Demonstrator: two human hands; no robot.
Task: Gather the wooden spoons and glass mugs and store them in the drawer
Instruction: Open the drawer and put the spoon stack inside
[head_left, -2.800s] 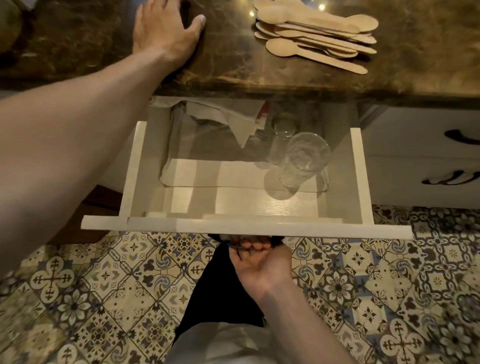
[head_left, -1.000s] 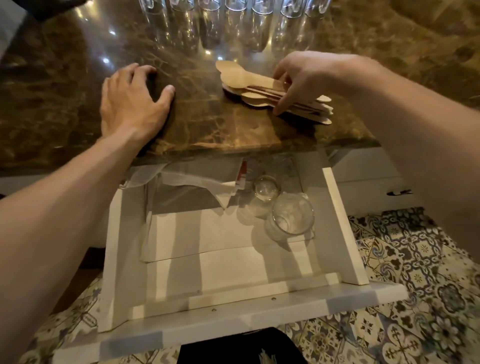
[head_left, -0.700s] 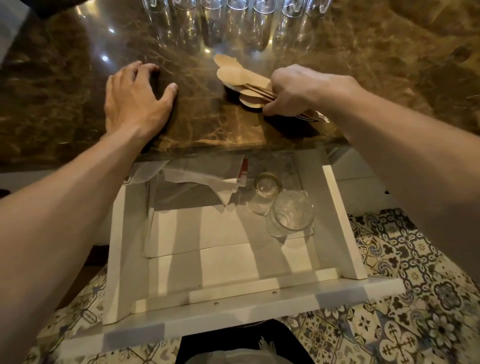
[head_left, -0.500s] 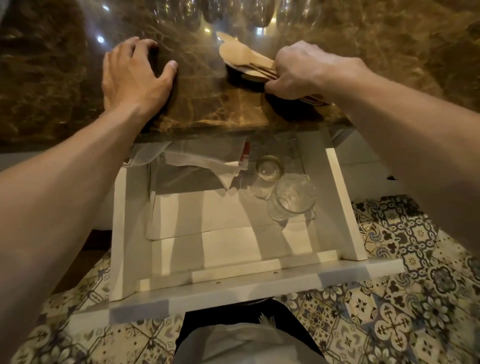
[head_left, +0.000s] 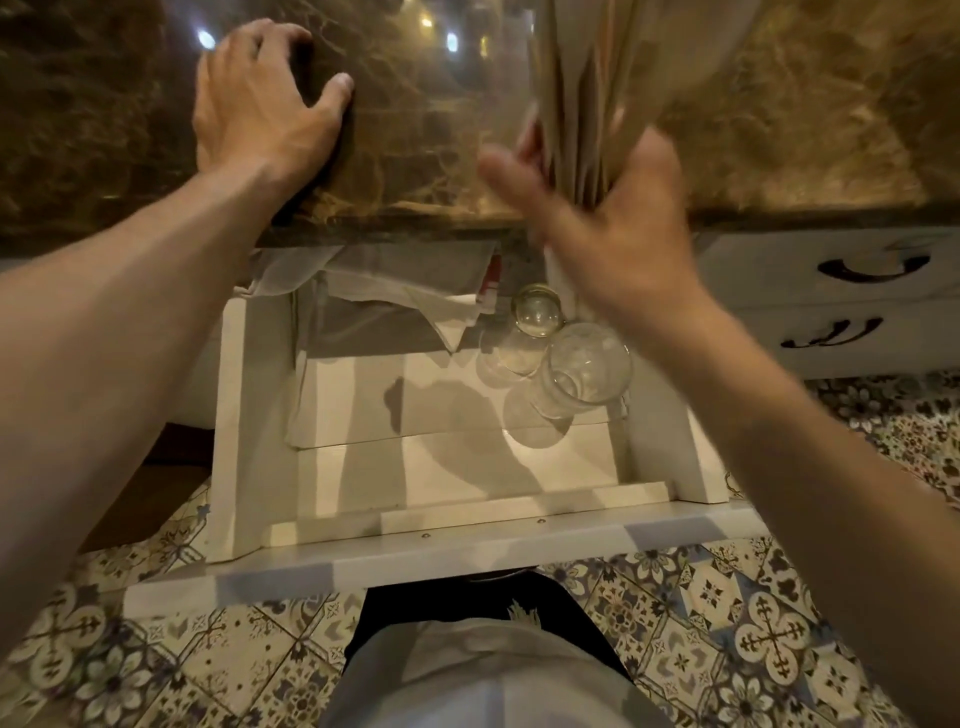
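A: What is each hand doing?

B: The left hand lies flat and spread on the brown marble worktop at about 11 o'clock, holding nothing. The right hand is up at about 1 o'clock, just above the worktop's front edge, with fingers and thumb closed round a bundle of wooden spoons. The bundle stands nearly upright and runs out of the top of the view.

A: How many spoons?

B: I cannot tell. They are blurred and packed together; several edges show, but no firm count.

A: And the glass mugs?

B: 2 show in the open drawer, both in its far right corner at about 1 o'clock from the drawer's middle. The rear mug sits close to the back, just under the right hand. The nearer mug is just beside it, touching or nearly so. Whether either has a handle I cannot make out.

A: Anything else in the drawer?

B: Crumpled paper lies along the back, at 12 o'clock, and a pale liner sheet covers part of the floor of the drawer. The left and front parts hold only shadows.

A: Around it?

B: 2 shut drawer fronts with dark handles at 3 o'clock, and a patterned tile floor below.
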